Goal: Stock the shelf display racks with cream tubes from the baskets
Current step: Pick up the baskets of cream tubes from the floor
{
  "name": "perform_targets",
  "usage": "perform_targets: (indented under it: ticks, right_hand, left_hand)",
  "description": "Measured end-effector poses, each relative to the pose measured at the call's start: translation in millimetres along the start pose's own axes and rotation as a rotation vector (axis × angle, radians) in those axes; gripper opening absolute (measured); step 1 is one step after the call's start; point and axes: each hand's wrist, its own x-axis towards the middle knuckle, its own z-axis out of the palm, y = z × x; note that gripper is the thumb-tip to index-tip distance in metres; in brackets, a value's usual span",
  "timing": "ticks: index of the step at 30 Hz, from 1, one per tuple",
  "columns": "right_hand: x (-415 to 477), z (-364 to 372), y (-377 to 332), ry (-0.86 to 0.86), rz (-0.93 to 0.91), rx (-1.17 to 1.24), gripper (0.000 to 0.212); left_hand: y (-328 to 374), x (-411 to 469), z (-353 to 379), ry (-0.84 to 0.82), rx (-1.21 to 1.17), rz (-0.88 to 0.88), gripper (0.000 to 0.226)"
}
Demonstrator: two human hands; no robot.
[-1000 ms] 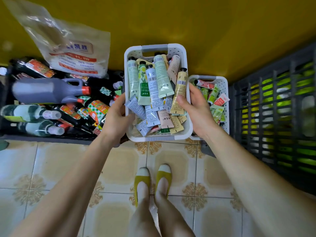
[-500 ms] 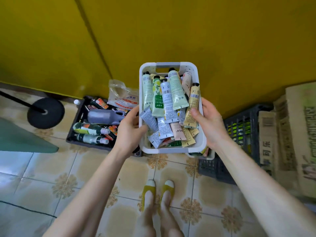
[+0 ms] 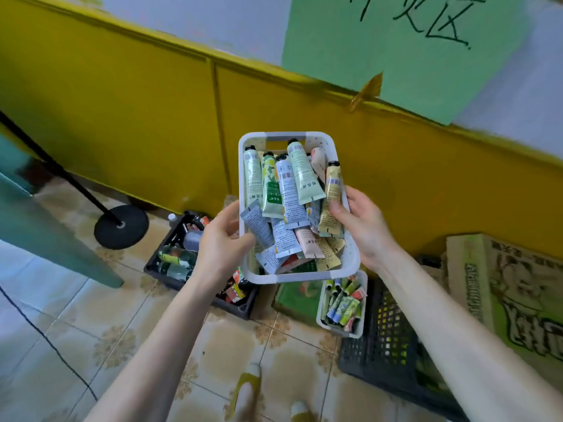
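A white plastic basket (image 3: 350,263) full of several cream tubes (image 3: 301,175) hangs in the air in front of the yellow wall. My left hand (image 3: 221,242) grips its left rim, thumb over the edge. My right hand (image 3: 362,223) grips the right rim, thumb lying on a beige tube (image 3: 330,205). A second, smaller white basket (image 3: 341,328) with several tubes rests below on a dark crate. No display rack is in view.
A black tray (image 3: 240,309) of bottles lies on the tiled floor at left. A dark lattice crate (image 3: 384,345) and a printed cardboard box (image 3: 511,300) stand at right. A black round stand base (image 3: 122,226) and a green surface (image 3: 39,236) are at left.
Both hands have lifted the full basket up and away from the floor. The view has risen and tilted, so the wall's top edge and a green sign now show.
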Motion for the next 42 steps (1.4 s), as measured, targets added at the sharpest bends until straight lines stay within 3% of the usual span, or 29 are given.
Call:
perform_targets:
  ticks: [14,20,29,35,42]
  right_hand:
    - [-91,-7,-32,-0.403,-0.08,-0.086,0.043]
    - [-147,37,-44,-0.617,-0.142,-0.161,0.031]
    - [-272,116,-52,-0.935,-0.151,-0.153,0.029]
    - [-369,154,-32,-1.127,-0.144,-0.181,0.011]
    - [-470,206,3,-1.333,-0.112,-0.241,0.008]
  left_hand:
    - [20,-176,25,0.441,-0.133,-0.058,0.058]
    - [24,-264,3,0.639,-0.181,-0.046,0.056]
    - [8,-408,-46,0.931,-0.19,-0.031,0.055]
    - [-17,-516,-61,1.117,-0.189,-0.088,0.053]
    - [-41,-626,-59,1.352,-0.184,-0.106,0.055]
